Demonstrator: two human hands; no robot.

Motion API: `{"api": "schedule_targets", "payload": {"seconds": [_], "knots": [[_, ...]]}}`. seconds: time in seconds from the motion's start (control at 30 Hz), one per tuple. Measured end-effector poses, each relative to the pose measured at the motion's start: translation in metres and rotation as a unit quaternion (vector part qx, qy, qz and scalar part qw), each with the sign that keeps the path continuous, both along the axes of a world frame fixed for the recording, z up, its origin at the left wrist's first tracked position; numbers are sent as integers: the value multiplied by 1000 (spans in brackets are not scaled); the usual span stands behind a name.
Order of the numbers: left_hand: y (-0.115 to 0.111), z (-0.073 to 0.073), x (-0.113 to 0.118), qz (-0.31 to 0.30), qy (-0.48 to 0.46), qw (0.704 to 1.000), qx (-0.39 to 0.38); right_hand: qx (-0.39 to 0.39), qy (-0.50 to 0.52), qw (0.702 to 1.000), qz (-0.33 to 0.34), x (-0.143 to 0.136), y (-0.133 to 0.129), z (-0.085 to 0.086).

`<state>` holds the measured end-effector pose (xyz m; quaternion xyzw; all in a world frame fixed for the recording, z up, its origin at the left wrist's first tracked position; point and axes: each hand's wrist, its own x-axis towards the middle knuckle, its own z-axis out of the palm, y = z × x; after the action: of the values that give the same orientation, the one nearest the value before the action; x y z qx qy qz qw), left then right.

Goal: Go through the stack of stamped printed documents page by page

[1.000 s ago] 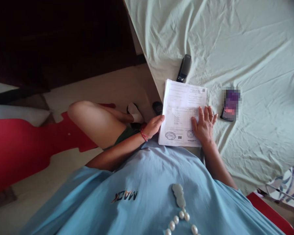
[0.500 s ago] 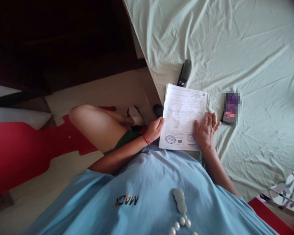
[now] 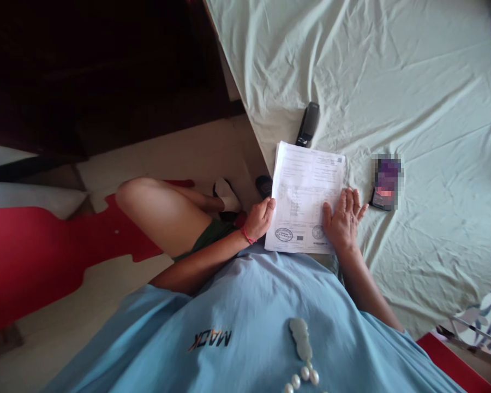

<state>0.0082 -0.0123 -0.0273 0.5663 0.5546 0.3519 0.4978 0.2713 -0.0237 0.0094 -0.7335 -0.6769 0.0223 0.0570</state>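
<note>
A stack of printed papers (image 3: 306, 191) with round and oval stamps near its bottom lies at the cloth-covered edge, partly overhanging it. My left hand (image 3: 260, 218), with a red string on the wrist, is closed on the stack's left edge, thumb on top and the other fingers mostly hidden. Flat across the lower right edge rests my right hand (image 3: 346, 221), its fingers outstretched and partly on the cloth. Just beyond the top of the papers is a black stapler (image 3: 309, 124).
To the right of my right hand lies a phone (image 3: 387, 183) with a blurred screen. Pale green wrinkled cloth (image 3: 413, 98) covers the surface. A red chair (image 3: 36, 256) stands at the left, and a dark piece of furniture (image 3: 106, 65) fills the upper left.
</note>
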Motion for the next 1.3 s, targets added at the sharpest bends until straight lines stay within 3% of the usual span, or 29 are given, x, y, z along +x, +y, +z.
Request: {"api": "schedule_targets", "payload": {"seconds": [0.3,0.53,0.73,0.9,1.1,1.3], "knots": [[7,5,7,-3,-7,1000,-16,4,9,1000,1,1,1,-2],[12,5,-3,-23,-68,997,-34,0,2,1000,-1,0,0,-1],[15,4,-3,-21,-32,998,-40,-3,-10,1000,0,0,1,-3],[23,3,-12,-71,-37,995,-55,1,-18,1000,5,1,1,-3],[27,11,-26,-124,-96,971,-179,-5,-2,1000,5,2,2,-2],[22,17,-29,-173,-88,947,-255,-13,-10,1000,9,3,4,-2]]}}
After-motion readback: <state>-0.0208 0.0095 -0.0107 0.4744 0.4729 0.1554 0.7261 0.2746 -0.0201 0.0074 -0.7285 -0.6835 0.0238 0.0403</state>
